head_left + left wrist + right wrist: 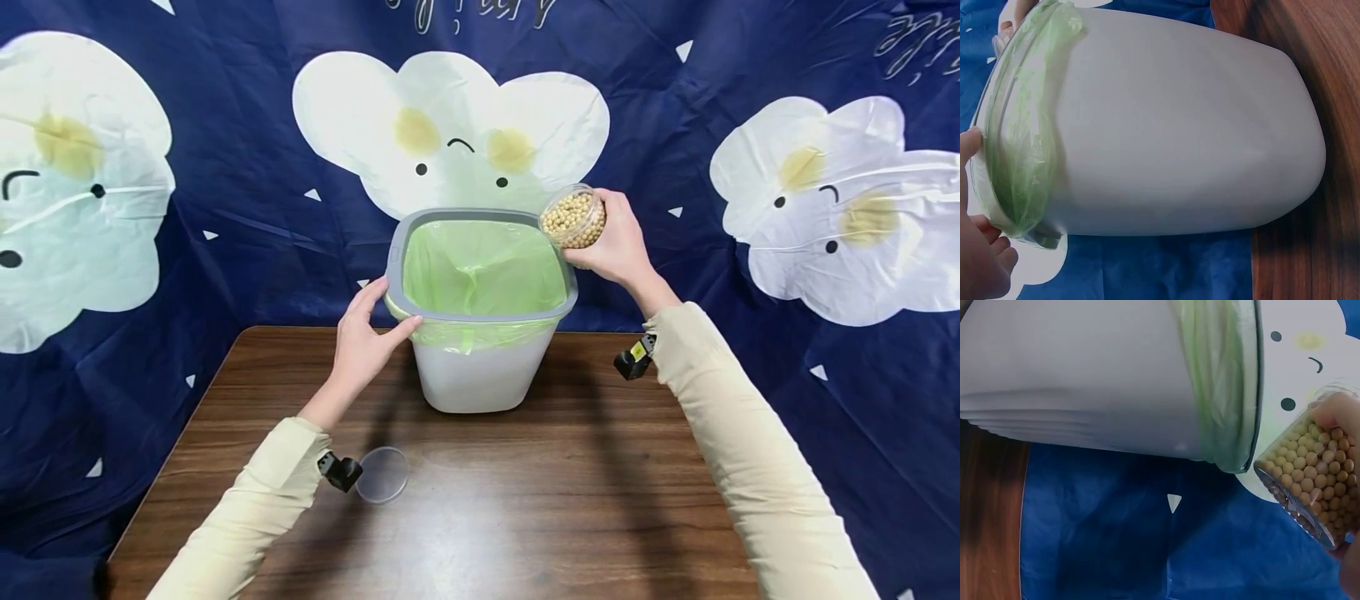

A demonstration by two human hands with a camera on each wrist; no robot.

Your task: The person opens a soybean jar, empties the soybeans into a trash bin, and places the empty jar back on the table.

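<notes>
A white bin point(480, 371) with a grey rim and a green liner point(480, 271) stands at the far middle of the wooden table point(525, 517). My left hand point(360, 337) grips the bin's left rim, thumb on the front corner; in the left wrist view the left hand point(979, 250) lies against the liner point(1019, 125) at the rim. My right hand point(618, 242) holds a clear jar of yellow beans point(573, 218), tilted on its side above the bin's right rear corner. In the right wrist view the jar point(1313, 478) sits just beside the rim point(1255, 387).
A clear round lid point(382, 474) lies on the table near my left wrist. A dark blue backdrop point(240, 167) with white cartoon shapes hangs behind and around the table. The table's near and right parts are bare wood.
</notes>
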